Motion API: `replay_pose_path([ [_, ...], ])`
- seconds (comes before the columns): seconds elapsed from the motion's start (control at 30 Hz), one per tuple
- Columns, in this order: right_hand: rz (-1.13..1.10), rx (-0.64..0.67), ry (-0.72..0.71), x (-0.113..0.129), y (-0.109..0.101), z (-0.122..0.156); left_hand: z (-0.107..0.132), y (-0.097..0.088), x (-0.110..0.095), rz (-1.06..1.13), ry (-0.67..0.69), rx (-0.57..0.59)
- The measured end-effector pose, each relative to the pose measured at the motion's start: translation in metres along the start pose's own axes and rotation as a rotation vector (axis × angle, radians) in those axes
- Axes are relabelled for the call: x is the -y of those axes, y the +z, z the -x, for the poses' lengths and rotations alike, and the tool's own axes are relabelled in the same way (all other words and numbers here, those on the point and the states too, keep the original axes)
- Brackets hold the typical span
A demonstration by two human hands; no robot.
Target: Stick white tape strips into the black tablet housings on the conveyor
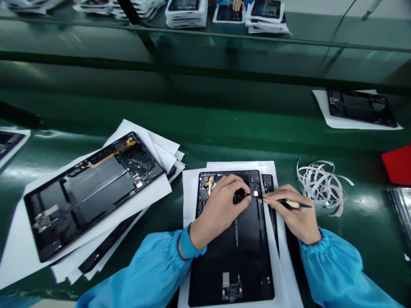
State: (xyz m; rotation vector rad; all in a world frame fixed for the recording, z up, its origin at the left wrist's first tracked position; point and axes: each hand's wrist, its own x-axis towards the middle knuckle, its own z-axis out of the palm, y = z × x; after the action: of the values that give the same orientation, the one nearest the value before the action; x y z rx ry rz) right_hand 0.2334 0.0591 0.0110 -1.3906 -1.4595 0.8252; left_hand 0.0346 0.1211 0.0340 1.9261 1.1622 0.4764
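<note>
An opened black tablet chassis point(237, 252) lies on white paper sheets in front of me. My left hand point(218, 211) rests on its upper part, fingers pinched on a small part near the top edge that I cannot make out. My right hand point(297, 214) is closed on a thin black tool point(289, 203), its tip touching the same spot beside the left fingertips. Both arms wear blue sleeves.
A stack of open tablet chassis point(93, 188) on paper sheets sits to the left. A pile of peeled white strips point(321, 184) lies to the right, near a red box point(398, 164). Another chassis point(359, 107) lies far right. A person's hand point(237, 5) works across the bench.
</note>
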Motion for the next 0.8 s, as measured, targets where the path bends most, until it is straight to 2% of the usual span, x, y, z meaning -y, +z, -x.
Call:
replay_pose_path([
  [0.1,-0.07,-0.045,-0.003,0.006,-0.004,-0.003,-0.003,0.0,0.0,0.019,0.001,-0.003],
  [0.2,-0.156,-0.124,-0.042,0.024,-0.006,-0.009,-0.003,-0.008,-0.001,0.047,0.034,-0.006],
  [0.27,-0.08,-0.114,-0.054,0.039,-0.002,-0.015,0.006,-0.019,-0.002,0.101,0.062,-0.066],
  [0.37,0.245,0.065,-0.096,0.057,0.017,-0.022,0.039,-0.037,0.001,0.176,0.032,-0.232],
  [0.43,0.499,0.232,-0.106,0.058,0.035,-0.026,0.069,-0.043,0.005,0.205,-0.04,-0.254],
  [0.5,0.686,0.352,-0.075,0.054,0.049,-0.032,0.098,-0.042,0.011,0.247,-0.116,-0.198],
  [0.6,0.711,0.386,-0.055,0.05,0.054,-0.037,0.129,-0.03,0.011,0.335,-0.208,-0.101],
  [0.7,0.588,0.303,-0.107,0.069,0.038,-0.021,0.145,-0.015,-0.001,0.451,-0.273,-0.004],
  [0.8,0.482,0.269,-0.21,0.105,0.015,0.022,0.153,-0.003,-0.019,0.644,-0.309,0.087],
])
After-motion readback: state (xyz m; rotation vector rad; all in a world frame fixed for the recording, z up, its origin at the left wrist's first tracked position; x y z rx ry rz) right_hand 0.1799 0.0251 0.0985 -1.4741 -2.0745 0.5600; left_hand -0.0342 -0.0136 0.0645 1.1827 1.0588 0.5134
